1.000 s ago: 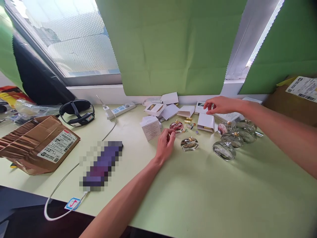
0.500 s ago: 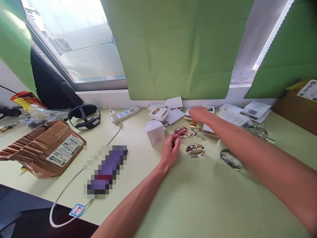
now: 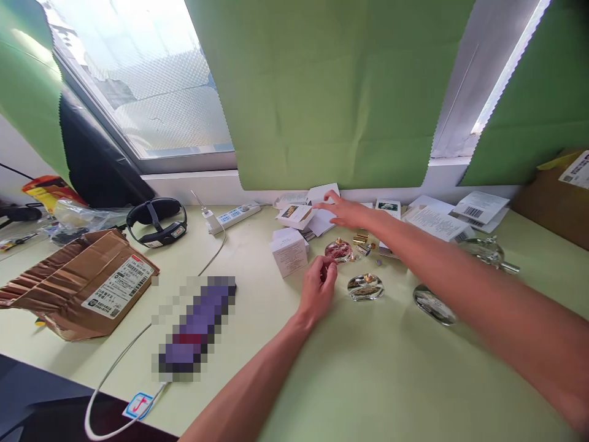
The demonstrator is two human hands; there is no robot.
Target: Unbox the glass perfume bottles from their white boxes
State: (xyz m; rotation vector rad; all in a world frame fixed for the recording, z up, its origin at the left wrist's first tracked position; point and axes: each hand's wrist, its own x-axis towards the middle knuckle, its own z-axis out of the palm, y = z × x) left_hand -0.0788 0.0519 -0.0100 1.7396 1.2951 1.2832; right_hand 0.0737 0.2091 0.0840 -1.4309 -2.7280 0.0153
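Working across from the left, I am seeing a torn cardboard parcel lying well to the left of my left hand, with a black headband device beyond it and a white power strip farther back. A pixelated purple thing is lying on the pale green surface, left of my forearm.

My left hand is resting on the surface with its fingers curled narrow, fingertips pinched together; I cannot tell whether anything small sits between them. A closed white box is standing just left of and beyond that hand. The pink round bottle is sitting just beyond the fingertips, very close, though I cannot tell if they are touching it. A clear round bottle is lying just to the right of that hand.

My right hand is reaching in from the right, palm down and fingers loosely spread, gripping nothing, hovering over the open white cartons and paper flaps. Small gold caps are lying just nearer than it. Under my right forearm another clear bottle is showing.
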